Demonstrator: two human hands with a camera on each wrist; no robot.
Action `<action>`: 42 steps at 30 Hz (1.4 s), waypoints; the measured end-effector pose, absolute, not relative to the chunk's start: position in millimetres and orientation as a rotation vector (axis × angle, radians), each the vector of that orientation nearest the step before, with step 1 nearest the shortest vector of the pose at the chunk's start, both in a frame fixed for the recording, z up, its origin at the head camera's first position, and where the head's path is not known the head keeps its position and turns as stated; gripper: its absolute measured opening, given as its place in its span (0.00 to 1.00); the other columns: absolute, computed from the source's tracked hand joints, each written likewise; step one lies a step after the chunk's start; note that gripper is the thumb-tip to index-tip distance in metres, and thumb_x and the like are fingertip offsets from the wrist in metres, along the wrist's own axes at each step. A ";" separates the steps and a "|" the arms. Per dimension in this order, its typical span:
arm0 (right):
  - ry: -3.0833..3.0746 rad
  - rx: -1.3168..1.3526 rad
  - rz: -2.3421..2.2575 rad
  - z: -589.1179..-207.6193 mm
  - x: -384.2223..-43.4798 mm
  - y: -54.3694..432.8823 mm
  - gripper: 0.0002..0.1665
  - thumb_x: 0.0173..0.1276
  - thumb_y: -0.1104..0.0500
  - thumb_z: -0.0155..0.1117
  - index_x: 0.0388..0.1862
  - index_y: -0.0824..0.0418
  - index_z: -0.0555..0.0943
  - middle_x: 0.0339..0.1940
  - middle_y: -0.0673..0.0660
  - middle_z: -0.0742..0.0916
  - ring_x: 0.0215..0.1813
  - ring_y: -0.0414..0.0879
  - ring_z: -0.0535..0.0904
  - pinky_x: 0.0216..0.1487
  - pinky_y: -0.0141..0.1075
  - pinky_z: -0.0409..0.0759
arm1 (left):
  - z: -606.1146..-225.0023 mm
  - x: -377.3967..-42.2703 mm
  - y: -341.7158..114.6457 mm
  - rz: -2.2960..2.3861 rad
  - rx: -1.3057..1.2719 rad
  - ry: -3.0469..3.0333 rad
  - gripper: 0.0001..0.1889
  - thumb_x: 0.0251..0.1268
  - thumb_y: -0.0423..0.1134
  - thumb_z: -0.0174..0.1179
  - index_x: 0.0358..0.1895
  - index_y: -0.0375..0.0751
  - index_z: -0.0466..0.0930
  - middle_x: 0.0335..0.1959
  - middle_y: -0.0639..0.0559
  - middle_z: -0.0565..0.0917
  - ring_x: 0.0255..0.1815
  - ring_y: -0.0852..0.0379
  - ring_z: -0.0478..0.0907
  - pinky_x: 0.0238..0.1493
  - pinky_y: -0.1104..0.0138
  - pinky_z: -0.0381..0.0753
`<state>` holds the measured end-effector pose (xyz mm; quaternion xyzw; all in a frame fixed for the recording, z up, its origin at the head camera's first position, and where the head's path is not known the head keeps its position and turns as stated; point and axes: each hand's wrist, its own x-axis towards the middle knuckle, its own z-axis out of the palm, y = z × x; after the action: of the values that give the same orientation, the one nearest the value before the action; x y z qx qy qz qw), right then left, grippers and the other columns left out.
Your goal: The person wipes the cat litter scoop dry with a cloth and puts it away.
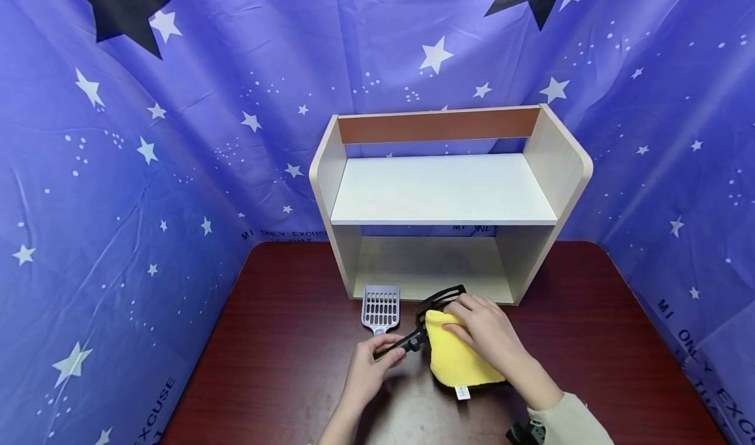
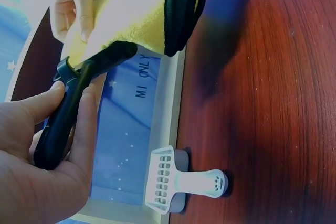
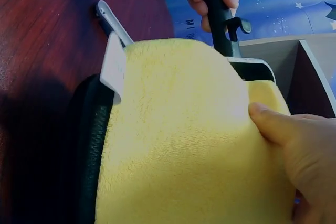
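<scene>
My left hand [image 1: 364, 371] grips the handle of a black tool [image 1: 413, 341], fingers and thumb around it. The tool's wide black head, with an open slotted edge at the top, is mostly hidden by a yellow plush cloth [image 1: 457, 360]. A white tag [image 1: 463, 392] hangs from the cloth's lower edge. My right hand [image 1: 486, 330] holds the cloth against the head near its upper edge, thumb on the near face; its other fingers are largely hidden in the right wrist view. A grey slotted litter scoop [image 1: 381, 309] lies beyond my left hand.
A two-level pale wooden shelf [image 1: 442, 189] stands at the back of the dark red table [image 1: 283, 340]. The scoop's slotted end lies close to the shelf's front edge. A blue star-patterned curtain [image 1: 177, 189] surrounds the table on the back and sides.
</scene>
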<state>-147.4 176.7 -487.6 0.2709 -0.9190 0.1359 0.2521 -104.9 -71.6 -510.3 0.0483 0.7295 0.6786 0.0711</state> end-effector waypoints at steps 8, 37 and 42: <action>-2.368 0.739 0.430 -491.1 -149.5 174.7 0.13 0.56 0.48 0.74 0.35 0.51 0.81 0.32 0.45 0.82 0.36 0.41 0.76 0.34 0.35 0.70 | -509.5 -103.0 -69.5 1.973 0.164 2.296 0.13 0.62 0.33 0.67 0.48 0.34 0.86 0.38 0.38 0.90 0.31 0.68 0.82 0.36 0.77 0.82; -2.330 0.516 0.507 -492.6 -153.9 187.9 0.19 0.47 0.62 0.80 0.30 0.58 0.76 0.28 0.51 0.80 0.31 0.46 0.75 0.32 0.40 0.72 | -511.9 -103.9 -87.3 1.860 0.140 2.403 0.13 0.60 0.36 0.69 0.48 0.37 0.87 0.35 0.41 0.90 0.29 0.71 0.79 0.29 0.77 0.79; -2.325 0.510 0.506 -492.6 -153.4 193.1 0.19 0.45 0.63 0.81 0.30 0.58 0.77 0.28 0.51 0.80 0.32 0.47 0.76 0.34 0.41 0.72 | -514.0 -102.4 -90.1 1.902 0.142 2.393 0.14 0.60 0.35 0.69 0.49 0.34 0.87 0.34 0.39 0.90 0.28 0.72 0.79 0.29 0.78 0.77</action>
<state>-153.4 193.1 -492.6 0.1965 -0.8963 0.1949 0.3466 -102.4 -90.1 -514.0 0.0465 0.7813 0.6210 0.0409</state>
